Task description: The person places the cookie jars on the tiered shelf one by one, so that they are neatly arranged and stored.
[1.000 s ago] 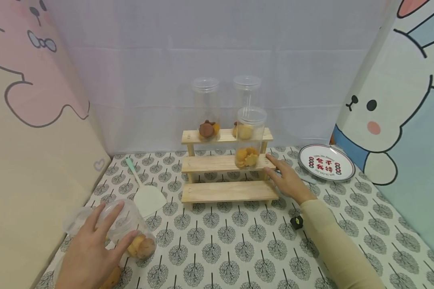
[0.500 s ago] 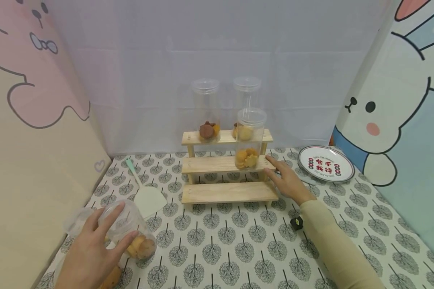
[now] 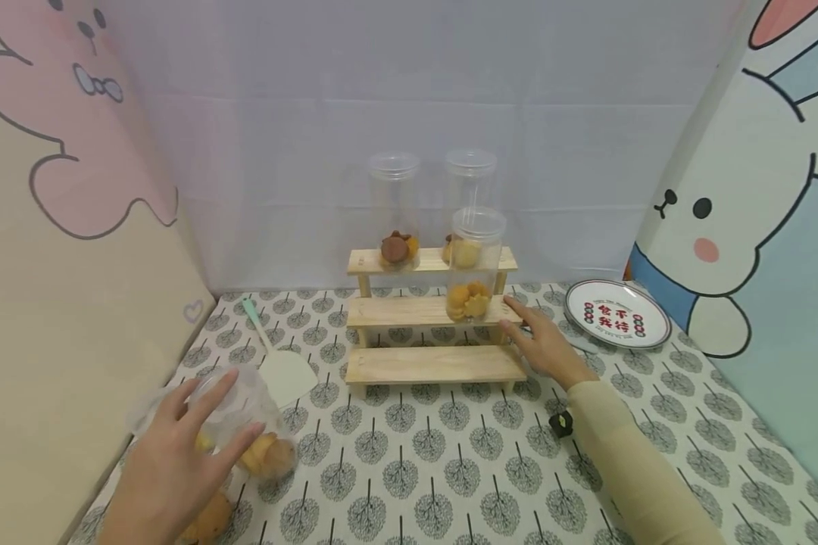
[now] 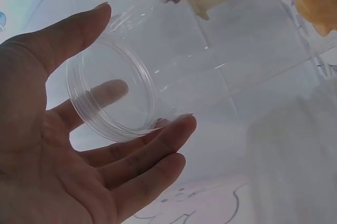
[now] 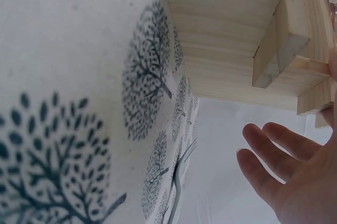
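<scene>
My left hand [image 3: 173, 458] is at the left front, thumb and fingers around the lidded top of a clear plastic jar [image 3: 238, 412] with cookies [image 3: 269, 454] at its bottom. In the left wrist view, the thumb lies on one side of the clear lid [image 4: 110, 90] and the fingers on the other. My right hand [image 3: 548, 348] pinches the right end of the middle board of a three-step wooden shelf [image 3: 395, 310]; its other fingers [image 5: 274, 153] stretch out loosely. A jar of yellow cookies [image 3: 476, 265] stands on that middle board.
Two more cookie jars, one left [image 3: 395, 212] and one right [image 3: 470, 178], stand on the top board. A white spatula [image 3: 288, 376] lies left of the shelf. A plate [image 3: 616, 314] and a fork [image 5: 181, 176] lie right. Beneath my left hand sit more cookies [image 3: 211, 518].
The left hand and its jar have shifted slightly upward in the head view, and the jar now looks blurred. My right hand stays at the shelf's end. The view has tilted a little.
</scene>
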Tool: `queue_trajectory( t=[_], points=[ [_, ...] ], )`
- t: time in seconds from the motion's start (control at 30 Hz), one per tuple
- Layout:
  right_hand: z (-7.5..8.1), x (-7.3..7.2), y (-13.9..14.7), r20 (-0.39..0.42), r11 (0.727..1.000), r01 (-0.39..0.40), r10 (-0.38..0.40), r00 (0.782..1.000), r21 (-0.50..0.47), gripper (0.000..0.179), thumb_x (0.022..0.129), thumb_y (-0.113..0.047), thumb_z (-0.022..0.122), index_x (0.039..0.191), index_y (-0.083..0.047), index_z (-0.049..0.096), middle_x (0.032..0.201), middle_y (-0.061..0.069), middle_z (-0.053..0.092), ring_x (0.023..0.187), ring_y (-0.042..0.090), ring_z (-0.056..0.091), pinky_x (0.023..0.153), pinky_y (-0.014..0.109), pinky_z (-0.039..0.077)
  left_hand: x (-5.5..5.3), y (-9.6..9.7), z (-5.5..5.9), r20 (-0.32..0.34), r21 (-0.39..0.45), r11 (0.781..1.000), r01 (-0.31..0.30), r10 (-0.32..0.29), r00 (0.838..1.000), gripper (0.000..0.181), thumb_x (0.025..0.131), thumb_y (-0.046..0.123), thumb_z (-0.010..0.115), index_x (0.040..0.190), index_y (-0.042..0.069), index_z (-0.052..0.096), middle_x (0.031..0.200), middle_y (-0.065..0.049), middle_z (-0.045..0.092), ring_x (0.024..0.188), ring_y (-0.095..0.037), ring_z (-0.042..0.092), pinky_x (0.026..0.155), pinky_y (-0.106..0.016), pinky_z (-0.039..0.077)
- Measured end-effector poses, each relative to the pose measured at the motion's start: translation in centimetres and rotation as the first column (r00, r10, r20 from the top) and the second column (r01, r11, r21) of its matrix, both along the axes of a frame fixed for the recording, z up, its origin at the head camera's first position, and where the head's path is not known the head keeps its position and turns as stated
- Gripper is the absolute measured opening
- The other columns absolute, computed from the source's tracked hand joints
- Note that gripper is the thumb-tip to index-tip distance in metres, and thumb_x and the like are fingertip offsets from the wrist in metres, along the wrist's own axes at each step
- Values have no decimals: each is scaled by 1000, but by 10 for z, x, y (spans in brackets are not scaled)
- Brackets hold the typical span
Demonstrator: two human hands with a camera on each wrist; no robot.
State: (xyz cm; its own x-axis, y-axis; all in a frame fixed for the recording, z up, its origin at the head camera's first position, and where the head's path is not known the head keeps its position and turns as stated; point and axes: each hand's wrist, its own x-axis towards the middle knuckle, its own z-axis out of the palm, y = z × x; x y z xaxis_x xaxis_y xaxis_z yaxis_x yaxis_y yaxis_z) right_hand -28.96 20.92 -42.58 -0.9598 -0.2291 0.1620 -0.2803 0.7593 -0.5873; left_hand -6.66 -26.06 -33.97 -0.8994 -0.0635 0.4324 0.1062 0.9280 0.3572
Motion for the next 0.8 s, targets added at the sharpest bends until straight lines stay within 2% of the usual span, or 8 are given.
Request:
queue_trajectory(
  t=[0.17,0.23,0.37,0.53,0.63,0.73,0.8],
  points=[
    [1,0,0,0,1000,-6,6,1000,-1,69,101,-63,36,160,-30,22,149,22,42,129,42,48,107,70,34,-6,15,19,-3,-30,999,25,-25,1000,77,80,46,81,147,23,52,142,-29,44,102,-55,59,65,-67,51],
    [1,0,0,5,1000,-10,10,1000,2,68,101,-63,36,160,-31,21,150,22,41,130,43,47,108,70,33,-9,22,27,2,-30,999,39,-39,999,77,81,48,80,148,24,50,144,-28,43,107,-56,57,70,-69,51],
    [1,1,-2,5,1000,-7,7,1000,4,67,101,-63,35,160,-34,20,151,22,40,131,44,46,108,71,32,-19,39,45,-7,-17,996,89,-89,996,76,84,48,78,150,27,47,146,-27,42,106,-54,59,74,-68,52],
    [-1,1,-3,4,1000,-3,3,1000,-2,67,101,-63,35,160,-35,19,153,22,39,133,44,44,108,72,30,-36,56,69,-17,2,985,171,-171,985,72,85,46,77,149,24,49,147,-27,43,112,-53,57,79,-68,51],
    [-1,1,-3,8,1000,1,-1,1000,-9,66,101,-63,35,159,-36,20,151,21,41,132,43,45,108,71,31,-46,66,81,-10,13,980,199,-199,980,71,86,47,76,148,23,50,147,-26,43,117,-51,55,83,-68,50],
    [0,2,-2,8,1000,0,0,1000,-19,67,101,-63,36,159,-35,21,149,20,42,130,42,47,108,70,33,-56,77,88,-29,21,975,220,-220,975,70,86,45,76,148,23,50,147,-24,43,114,-49,58,80,-65,53],
    [1,3,-3,7,1000,-3,3,1000,-22,67,101,-63,36,159,-35,21,149,20,43,129,41,48,108,70,34,-63,82,93,-18,37,973,228,-228,974,70,87,45,75,149,24,49,149,-23,42,116,-49,57,82,-65,53]
  ],
)
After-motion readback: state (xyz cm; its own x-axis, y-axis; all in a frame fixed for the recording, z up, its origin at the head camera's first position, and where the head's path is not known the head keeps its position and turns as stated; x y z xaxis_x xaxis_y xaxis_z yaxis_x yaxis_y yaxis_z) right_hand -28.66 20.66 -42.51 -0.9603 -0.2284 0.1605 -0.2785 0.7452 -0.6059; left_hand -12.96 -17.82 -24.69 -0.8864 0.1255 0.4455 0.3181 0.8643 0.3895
